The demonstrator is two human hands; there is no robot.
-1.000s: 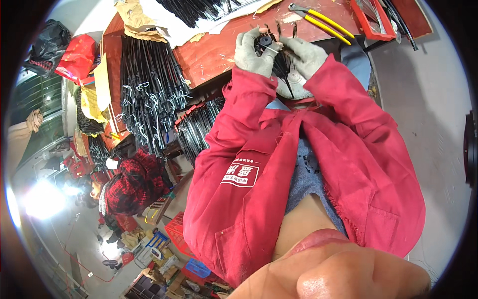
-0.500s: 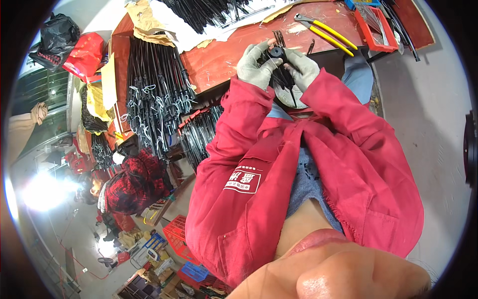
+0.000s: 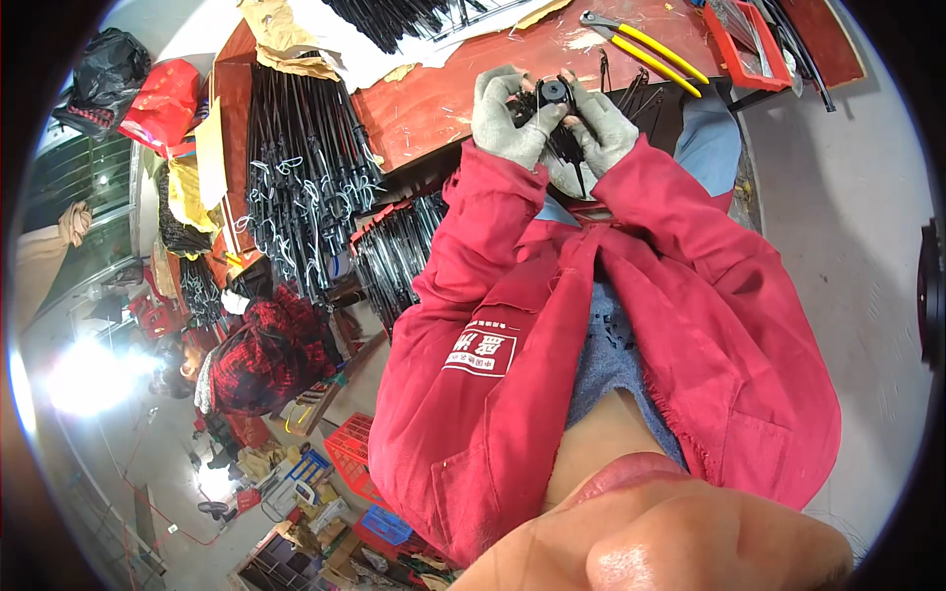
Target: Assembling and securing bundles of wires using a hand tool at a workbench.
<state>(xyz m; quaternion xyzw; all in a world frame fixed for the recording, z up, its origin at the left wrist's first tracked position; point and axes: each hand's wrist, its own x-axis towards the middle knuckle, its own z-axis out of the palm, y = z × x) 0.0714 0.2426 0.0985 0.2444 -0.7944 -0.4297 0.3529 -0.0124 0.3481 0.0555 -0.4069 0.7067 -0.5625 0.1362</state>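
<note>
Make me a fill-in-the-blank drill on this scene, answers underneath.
1. Pale ____ cover the left hand and the right hand.
2. The round-ended part held between both hands is coloured ____.
3. The pliers on the tabletop have ____ handles.
4. The open tray to the right of the pliers is coloured ____.

Missing words: gloves; black; yellow; red

Round part (image 3: 554,92) between left hand (image 3: 507,120) and right hand (image 3: 606,128), table (image 3: 419,110) beyond them, pliers (image 3: 662,49) on its right side, tray (image 3: 767,83) right of pliers, rods (image 3: 296,148) far left.
</note>
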